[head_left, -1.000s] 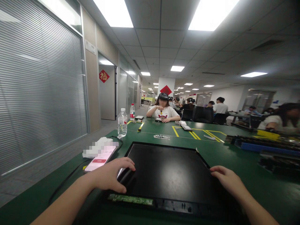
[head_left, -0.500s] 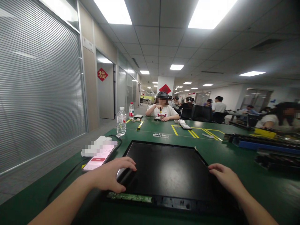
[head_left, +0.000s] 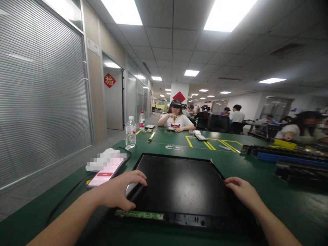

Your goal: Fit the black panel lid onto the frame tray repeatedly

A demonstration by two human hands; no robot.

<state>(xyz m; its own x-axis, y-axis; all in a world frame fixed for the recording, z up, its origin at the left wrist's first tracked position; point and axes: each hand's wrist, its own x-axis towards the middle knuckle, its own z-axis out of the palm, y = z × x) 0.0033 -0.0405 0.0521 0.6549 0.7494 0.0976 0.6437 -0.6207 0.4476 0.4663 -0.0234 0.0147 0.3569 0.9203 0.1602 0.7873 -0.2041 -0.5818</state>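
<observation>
- since the earlier frame, our view has swung a touch right and down, so the room sits slightly further left and higher; our left hand (head_left: pixel 119 191) and right hand (head_left: pixel 241 189) keep their places at the display panel (head_left: pixel 176 184).
- we are at one green tabletop (head_left: pixel 256 167), marked with yellow tape (head_left: pixel 189 141), in an office with a tiled ceiling (head_left: pixel 161 49).
- to our left runs a wall with horizontal blinds (head_left: pixel 43 99), above grey flooring (head_left: pixel 58 172).
- one display panel lies on the tabletop directly before us, black-framed, with one green circuit board (head_left: pixel 139 215) along its near edge.
- our left hand is spread at the panel's left edge, thumb well apart from fingers; our right fingertips gather at its right edge, and we cannot tell whether they pinch it.
- we count two bottles, one white-capped bottle (head_left: pixel 130 134) and one red-capped bottle (head_left: pixel 141 120); one smartphone (head_left: pixel 105 174), partly pixelated; one clear packet (head_left: pixel 174 148) beyond the panel.
- we see two red diamond signs, one on a door (head_left: pixel 110 80), one on a pillar (head_left: pixel 178 97).
- one person (head_left: pixel 180 122) sits opposite us; farther people are too small to count.
</observation>
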